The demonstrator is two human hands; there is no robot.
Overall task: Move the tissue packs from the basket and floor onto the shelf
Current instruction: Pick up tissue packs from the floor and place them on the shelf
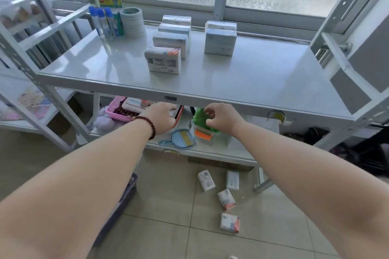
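Note:
Several tissue packs stand on the white shelf (pixel 263 78): a row on the left with its front pack (pixel 163 60), and a stack on the right (pixel 220 41). Several more tissue packs lie on the tiled floor below, among them one (pixel 206 181), one (pixel 232 180) and one (pixel 229 222). A purple basket (pixel 128 193) shows partly behind my left forearm; what it holds is hidden. My left hand (pixel 162 119) and my right hand (pixel 221 118) hover just below the shelf's front edge with fingers loosely curled, holding nothing.
Glue sticks (pixel 103 21) and a stack of tape rolls (pixel 133 22) stand at the shelf's back left. The lower shelf holds a pink tray (pixel 117 109), a blue dustpan with brush (pixel 181 139) and a green-and-orange item (pixel 203 126). Another rack stands at the left.

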